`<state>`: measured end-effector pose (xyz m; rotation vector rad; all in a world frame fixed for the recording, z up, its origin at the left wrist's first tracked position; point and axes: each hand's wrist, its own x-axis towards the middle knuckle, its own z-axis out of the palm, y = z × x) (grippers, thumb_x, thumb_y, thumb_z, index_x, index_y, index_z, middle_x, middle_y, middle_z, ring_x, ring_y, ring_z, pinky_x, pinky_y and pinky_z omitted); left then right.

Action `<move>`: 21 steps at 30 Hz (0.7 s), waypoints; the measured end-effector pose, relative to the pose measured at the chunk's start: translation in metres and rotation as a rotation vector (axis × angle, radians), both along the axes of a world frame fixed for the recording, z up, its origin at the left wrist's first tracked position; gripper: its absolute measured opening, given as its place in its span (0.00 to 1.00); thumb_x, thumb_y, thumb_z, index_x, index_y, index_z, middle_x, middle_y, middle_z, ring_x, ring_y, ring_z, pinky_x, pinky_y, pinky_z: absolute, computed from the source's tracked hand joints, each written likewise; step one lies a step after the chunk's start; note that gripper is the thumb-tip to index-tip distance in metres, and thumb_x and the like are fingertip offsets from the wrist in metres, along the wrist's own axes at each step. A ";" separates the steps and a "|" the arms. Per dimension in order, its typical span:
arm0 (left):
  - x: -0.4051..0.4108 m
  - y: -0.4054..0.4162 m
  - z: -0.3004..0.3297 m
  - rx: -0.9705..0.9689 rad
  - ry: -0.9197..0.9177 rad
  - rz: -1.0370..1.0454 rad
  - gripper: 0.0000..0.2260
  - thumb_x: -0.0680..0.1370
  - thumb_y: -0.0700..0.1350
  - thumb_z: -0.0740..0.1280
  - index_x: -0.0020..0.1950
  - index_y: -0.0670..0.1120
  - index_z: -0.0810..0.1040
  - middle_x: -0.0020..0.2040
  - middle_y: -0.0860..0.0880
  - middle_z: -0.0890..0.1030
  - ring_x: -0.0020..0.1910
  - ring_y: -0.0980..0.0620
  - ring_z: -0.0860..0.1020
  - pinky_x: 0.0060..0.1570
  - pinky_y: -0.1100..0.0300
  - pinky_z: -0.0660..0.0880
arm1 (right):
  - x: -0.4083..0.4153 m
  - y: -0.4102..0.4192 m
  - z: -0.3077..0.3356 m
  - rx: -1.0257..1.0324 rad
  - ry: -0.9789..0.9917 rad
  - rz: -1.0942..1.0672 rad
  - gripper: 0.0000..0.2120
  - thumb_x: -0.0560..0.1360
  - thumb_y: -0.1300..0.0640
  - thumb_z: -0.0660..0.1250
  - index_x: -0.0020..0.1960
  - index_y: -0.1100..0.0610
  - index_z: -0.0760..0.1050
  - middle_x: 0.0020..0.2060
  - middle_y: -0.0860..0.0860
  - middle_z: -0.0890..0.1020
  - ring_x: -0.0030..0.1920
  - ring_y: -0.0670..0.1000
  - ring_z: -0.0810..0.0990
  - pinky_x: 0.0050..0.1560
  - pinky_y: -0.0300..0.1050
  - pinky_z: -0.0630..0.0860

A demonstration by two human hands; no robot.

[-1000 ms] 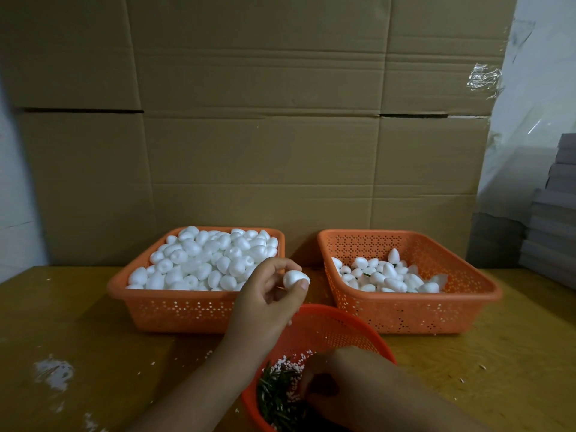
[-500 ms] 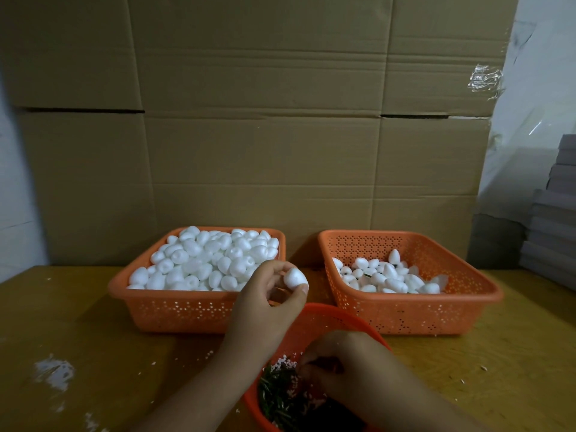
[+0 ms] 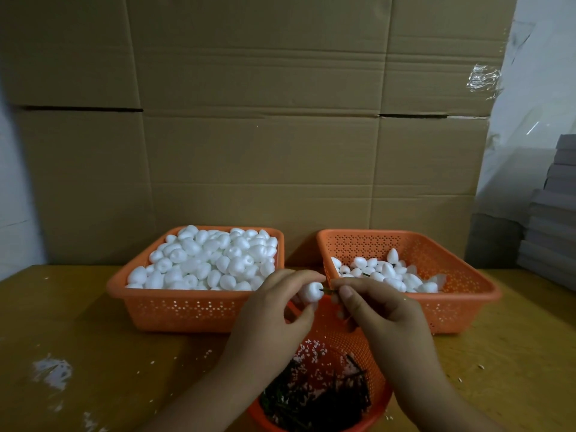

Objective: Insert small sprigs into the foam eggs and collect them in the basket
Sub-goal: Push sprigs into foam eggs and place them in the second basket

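I take this for a small packing workshop: flattened cardboard cartons [image 3: 258, 120] wall off twelve o'clock, bulk foam eggs [image 3: 205, 260] fill an orange basket [image 3: 193, 310] on a scuffed wooden bench [image 3: 78, 322].

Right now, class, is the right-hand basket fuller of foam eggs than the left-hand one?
No: the left basket is heaped to its rim, while the right basket holds one thin layer.

- Left hand [image 3: 274, 319] pinches a white foam egg [image 3: 312, 292] above the round orange bowl [image 3: 374, 378]
- Right hand [image 3: 378, 310] holds a thin dark sprig [image 3: 328, 290], tip at the egg's end
- Bowl holds dark sprigs and white crumbs
- Left basket [image 3: 193, 310] heaped with eggs; right basket [image 3: 461, 294] partly filled
- Both on a yellow table [image 3: 78, 338], cardboard [image 3: 265, 135] behind
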<state>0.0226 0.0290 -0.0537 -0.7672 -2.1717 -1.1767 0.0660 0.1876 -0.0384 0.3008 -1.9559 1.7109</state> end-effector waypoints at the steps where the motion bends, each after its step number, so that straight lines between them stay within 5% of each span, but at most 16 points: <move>1: 0.001 0.000 0.000 -0.020 0.012 0.000 0.17 0.76 0.44 0.71 0.59 0.62 0.77 0.55 0.64 0.77 0.52 0.62 0.78 0.46 0.67 0.77 | 0.000 0.000 0.000 0.006 0.007 -0.006 0.10 0.75 0.64 0.69 0.44 0.50 0.84 0.35 0.48 0.84 0.34 0.43 0.80 0.37 0.34 0.76; 13: 0.005 0.000 0.001 -0.143 0.057 0.018 0.18 0.77 0.45 0.70 0.63 0.64 0.74 0.54 0.65 0.73 0.49 0.63 0.77 0.42 0.71 0.74 | -0.002 0.001 -0.003 0.051 0.022 -0.085 0.07 0.74 0.64 0.69 0.43 0.52 0.79 0.34 0.53 0.80 0.37 0.53 0.79 0.44 0.57 0.78; 21: 0.008 -0.001 0.005 -0.333 0.109 0.048 0.19 0.78 0.46 0.68 0.66 0.62 0.73 0.55 0.64 0.72 0.49 0.63 0.74 0.42 0.70 0.72 | -0.006 0.002 -0.009 0.132 -0.023 -0.016 0.09 0.74 0.62 0.71 0.45 0.49 0.77 0.34 0.50 0.81 0.34 0.46 0.78 0.38 0.50 0.76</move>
